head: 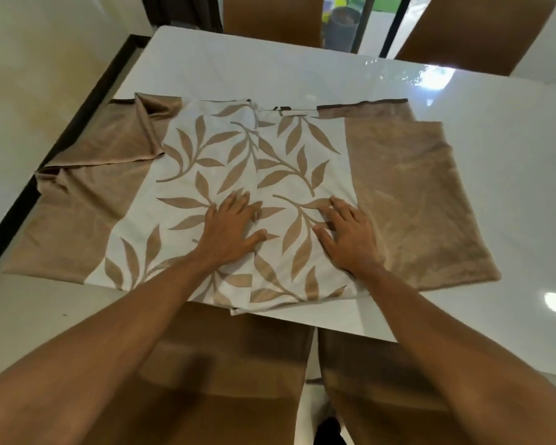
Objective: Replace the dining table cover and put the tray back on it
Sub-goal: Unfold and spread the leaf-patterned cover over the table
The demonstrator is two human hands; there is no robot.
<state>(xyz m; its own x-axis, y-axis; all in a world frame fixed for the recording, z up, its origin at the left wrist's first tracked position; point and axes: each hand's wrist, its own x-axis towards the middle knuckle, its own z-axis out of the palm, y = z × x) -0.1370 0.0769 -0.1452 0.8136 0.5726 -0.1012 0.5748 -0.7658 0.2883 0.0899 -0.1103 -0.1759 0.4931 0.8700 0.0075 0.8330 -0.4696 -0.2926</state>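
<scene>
— Where is the table cover (302, 162)?
— Folded on the glossy white table (463, 101), near its front edge, tan bands flanking a leaf-print centre.
— And the hands?
— The left hand (235, 226) and right hand (347, 236) lie flat on the leaf panel, side by side, fingers (329, 203) spread, palms down, gripping nothing.

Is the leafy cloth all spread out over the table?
No, the leafy cloth is folded; layered edges show, and bare table surrounds it. Both hands lie flat on it.
</scene>
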